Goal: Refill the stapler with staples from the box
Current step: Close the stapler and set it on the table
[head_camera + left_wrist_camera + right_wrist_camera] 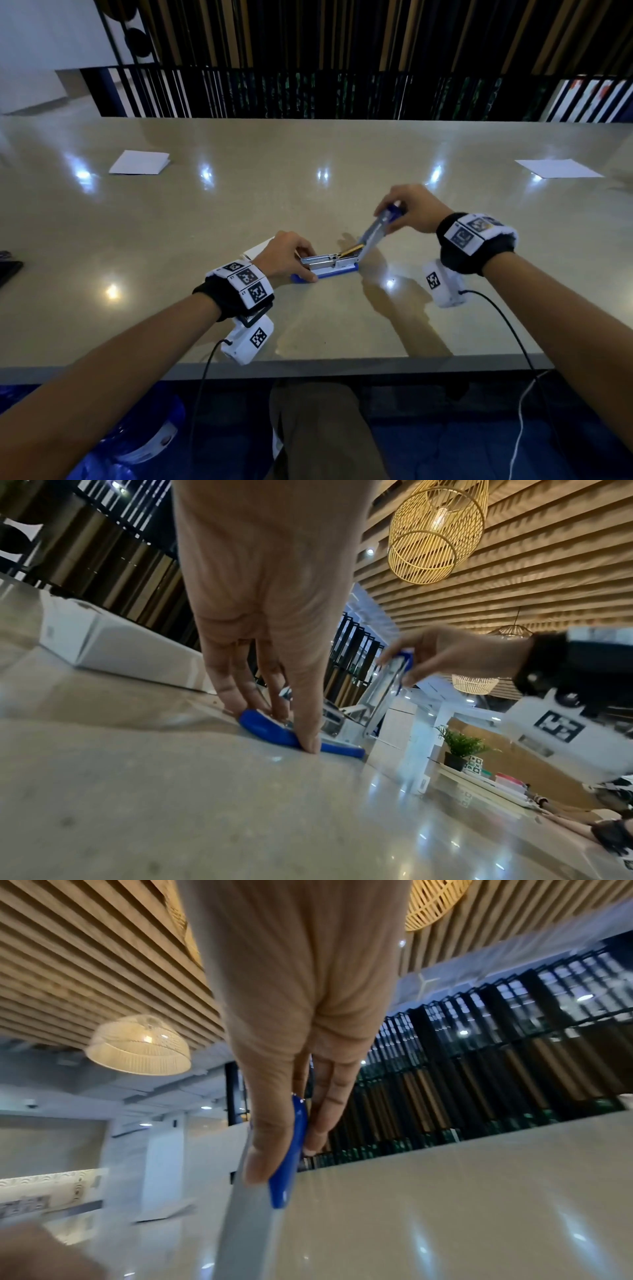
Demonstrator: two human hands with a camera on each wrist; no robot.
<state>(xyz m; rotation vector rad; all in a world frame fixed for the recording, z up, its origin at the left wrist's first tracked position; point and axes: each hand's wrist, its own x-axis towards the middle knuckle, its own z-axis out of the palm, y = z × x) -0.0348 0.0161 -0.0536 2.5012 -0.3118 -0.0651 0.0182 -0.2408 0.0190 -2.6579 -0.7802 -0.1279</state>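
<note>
- Your blue-and-silver metal stapler sits on the glossy beige stone-look table, close to the near edge, flipped wide open with the staple channel facing up.
- Your left hand pins the stapler's blue base down, fingertips pressed at its end, thumb and fingers gripping either side.
- Your right hand pinches the blue tip of the stapler's raised top arm, thumb on one side, fingers on the other, holding it tilted up and away from the base.
- So the hands are apart, one at each end of the stapler.
- The small white cardboard box sits on the table just behind your left hand, beside the stapler.
- Further out from the stapler: a folded white paper to the far left, a flat white sheet to the far right.
- Table's shiny, lots of ceiling light spots reflected around the stapler.
- Past the table's far edge is a wall of dark vertical slats; overhead, wooden slat ceiling and woven wicker pendant lamps.
</note>
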